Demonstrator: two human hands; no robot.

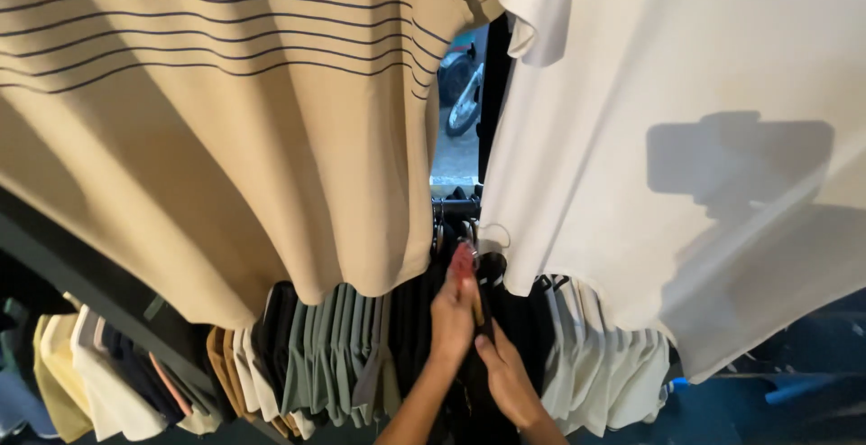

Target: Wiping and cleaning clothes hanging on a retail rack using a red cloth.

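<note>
Both my hands reach into a packed row of hanging clothes on a lower rail [456, 203]. My left hand [454, 311] points upward, back toward me, with its fingers together around the top of a black garment [478, 382] just under the hanger hooks [471, 233]. My right hand [507, 380] sits lower and to the right, its thumb and fingers pinching the same black garment. The palms and the garment's hanger are hidden.
A beige shirt with thin dark stripes [207, 129] hangs close overhead at left, a white shirt [667, 156] at right. The lower row holds yellow, white, brown, green [338, 346] and pale folded shirts. A motorbike [462, 84] shows through the gap between them.
</note>
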